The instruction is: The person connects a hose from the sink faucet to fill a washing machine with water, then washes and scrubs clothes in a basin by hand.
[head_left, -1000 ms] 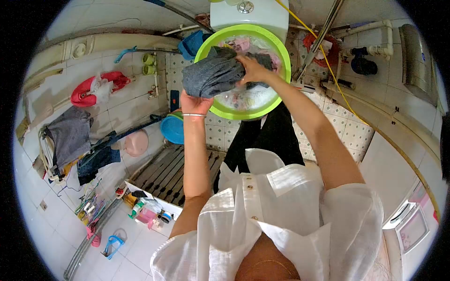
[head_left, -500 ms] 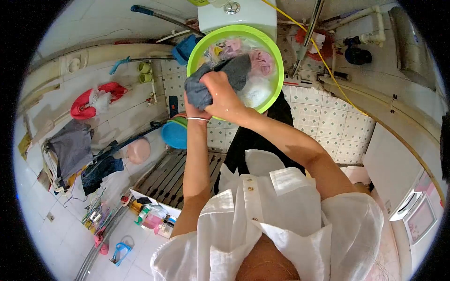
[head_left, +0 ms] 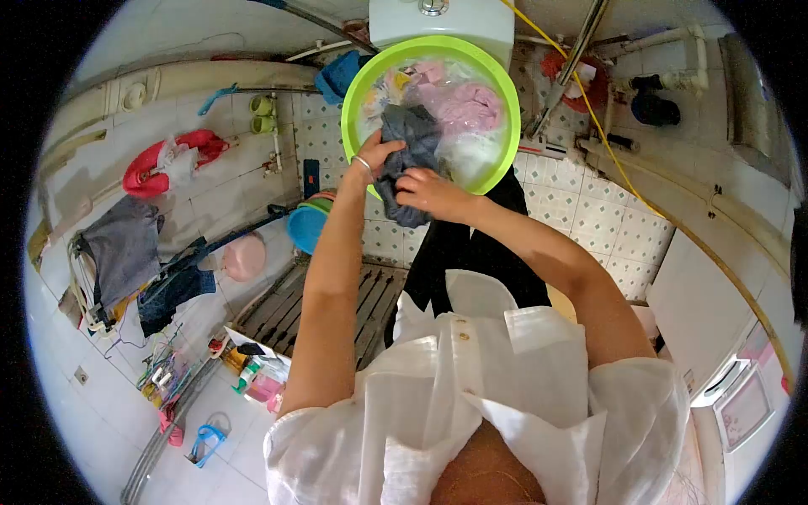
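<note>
A wet dark grey cloth garment hangs over the near rim of a lime-green basin, its lower end bunched outside the rim. My left hand, with a bracelet at the wrist, grips the garment's left edge. From the right, my right hand has its curled fingers closed on the bunched lower part. In the basin's soapy water lie a pink cloth and a patterned yellow-and-white cloth. White suds float at the basin's right side.
Behind the basin stands a white toilet tank. A blue basin and a dark slatted grate are to the left. A yellow hose runs down the right. Clothes, including a grey cloth, hang along the left wall.
The grey garment has come down toward me and now drapes over the near rim. My hands have moved apart, the left now higher at its edge and the right lower.
</note>
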{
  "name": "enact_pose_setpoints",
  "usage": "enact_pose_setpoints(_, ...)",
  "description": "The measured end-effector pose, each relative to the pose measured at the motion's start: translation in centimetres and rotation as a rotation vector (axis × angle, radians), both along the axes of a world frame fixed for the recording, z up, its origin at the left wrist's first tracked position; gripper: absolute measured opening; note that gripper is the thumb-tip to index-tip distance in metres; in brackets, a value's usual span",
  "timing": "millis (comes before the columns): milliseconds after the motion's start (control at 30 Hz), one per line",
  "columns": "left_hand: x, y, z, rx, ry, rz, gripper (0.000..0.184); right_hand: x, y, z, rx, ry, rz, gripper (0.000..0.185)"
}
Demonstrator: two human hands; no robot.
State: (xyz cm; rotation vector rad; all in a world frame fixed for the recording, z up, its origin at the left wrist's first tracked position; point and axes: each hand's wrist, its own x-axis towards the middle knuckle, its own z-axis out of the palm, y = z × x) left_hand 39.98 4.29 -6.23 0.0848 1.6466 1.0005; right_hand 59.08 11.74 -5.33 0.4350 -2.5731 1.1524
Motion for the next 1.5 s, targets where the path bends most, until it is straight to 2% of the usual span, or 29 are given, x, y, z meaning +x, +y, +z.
enact_pose_setpoints(33,0.4,0.1,0.4,-0.001,0.001,0.004,0.048,0.7,0.3,-1.1,-0.001,0.001,0.004,0.044)
enact_pose_setpoints(100,1.5,0.4,1.6,0.212,0.059,0.075,0.050,1.6,0.9,-2.3,0.058,-0.270,-0.144,0.039)
enact_pose_setpoints(133,1.7,-0.1,0.1,0.301,0.115,0.028,0.050,1.1,1.8,-2.2,0.057,-0.267,-0.139,0.039)
enact_pose_setpoints(200,3.3,0.2,0.9,0.305,0.196,0.008,0.049,-0.2,3.9,-0.8,-0.792,-0.626,-0.369,0.047)
enact_pose_setpoints(233,3.9,0.4,1.0,0.317,0.281,-0.016,0.048,-0.5,4.3,-0.6,-0.770,-0.422,-0.639,0.056)
enact_pose_setpoints(300,4.7,0.9,1.4,0.279,0.798,-0.400,0.059,-2.5,5.0,-0.3,-0.637,-0.131,-0.939,0.060)
enact_pose_setpoints(433,6.7,0.9,2.2,0.354,0.824,-0.369,0.058,-3.9,7.3,-2.4,-0.783,-0.288,-0.865,0.060)
enact_pose_setpoints(500,6.4,-0.6,1.0,0.315,0.442,-0.157,0.051,-3.5,8.9,-3.9,-1.450,-0.726,-0.737,0.063)
enact_pose_setpoints(533,6.4,-0.9,1.0,0.426,0.480,-0.139,0.044,-3.3,8.6,-4.1,-1.488,-0.763,-0.889,0.052)
enact_pose_setpoints(567,6.2,-1.3,1.1,0.425,0.479,-0.137,0.044,-3.4,8.5,-4.9,-1.487,-0.765,-0.889,0.052)
enact_pose_setpoints(633,6.7,-2.4,2.4,0.350,0.453,-0.020,0.037,-3.6,8.0,-6.7,-1.522,-0.604,-1.226,0.040)
enact_pose_setpoints(667,6.8,-2.2,4.4,0.438,0.405,0.050,0.038,-3.4,8.3,-7.1,-1.525,-0.610,-1.227,0.040)
enact_pose_setpoints(733,6.2,-2.0,7.1,0.416,0.303,0.087,0.040,-3.0,9.3,-7.7,-2.133,-0.672,-1.102,0.035)
enact_pose_setpoints(767,6.2,-2.4,7.8,0.388,0.195,0.130,0.042,-2.6,8.9,-7.8,-2.135,-0.682,-1.108,0.035)
enact_pose_setpoints(833,5.6,-2.4,6.6,0.347,0.190,0.099,0.045,-2.7,8.3,-7.3,-2.256,-0.730,-0.672,0.040)
enact_pose_setpoints(867,5.6,-2.1,5.9,0.394,0.325,-0.055,0.045,-2.9,7.9,-6.7,-2.254,-0.730,-0.671,0.040)
enact_pose_setpoints(933,5.0,-2.2,2.7,0.462,0.588,-0.374,0.045,-3.5,6.7,-5.0,-2.364,-0.760,-0.428,0.054)
enact_pose_setpoints(967,5.3,-2.1,2.8,0.461,0.586,-0.372,0.045,-3.3,6.1,-4.3,-2.364,-0.764,-0.430,0.054)
enact_pose_setpoints(1033,6.4,-1.8,3.0,0.343,0.651,-0.559,0.044,-3.1,5.1,-2.9,-1.813,-0.803,-0.700,0.059)
enact_pose_setpoints(1067,7.0,-1.8,2.9,0.405,0.619,-0.481,0.043,-3.1,5.3,-1.0,-1.723,-0.833,-0.775,0.070)
enact_pose_setpoints(1100,7.2,-2.2,3.0,0.401,0.619,-0.479,0.043,-3.1,5.2,-0.9,-1.724,-0.837,-0.772,0.070)
enact_pose_setpoints(1167,7.1,-2.4,3.2,0.361,0.142,0.063,0.044,-3.4,5.3,0.2,-1.527,-0.775,-0.786,0.069)
enact_pose_setpoints(1200,6.8,-2.2,3.1,0.362,0.146,0.062,0.044,-3.2,5.0,1.6,-1.375,-0.654,-0.728,0.048)
enact_pose_setpoints(1233,6.7,-2.1,2.7,0.356,0.183,0.150,0.051,-3.4,5.0,1.5,-1.376,-0.656,-0.724,0.048)
enact_pose_setpoints(1300,7.0,-2.3,2.4,0.335,0.259,0.330,0.064,-3.9,4.7,1.4,-0.694,-0.245,-0.493,0.035)
enact_pose_setpoints(1333,7.1,-1.6,4.1,0.352,0.204,0.351,0.076,-4.1,4.4,2.9,-0.730,-0.179,-0.465,0.036)
enact_pose_setpoints(1367,6.5,-2.0,3.2,0.353,0.212,0.351,0.076,-4.1,4.2,3.3,-0.732,-0.173,-0.461,0.036)
enact_pose_setpoints(1433,5.1,-2.6,1.7,0.410,-0.068,0.493,0.077,-4.0,4.1,4.0,-0.549,-0.166,-0.406,0.028)
enact_pose_setpoints(1500,4.7,-3.1,1.7,0.506,-0.126,0.486,0.077,-3.7,4.3,4.6,-0.475,-0.087,-0.385,0.022)
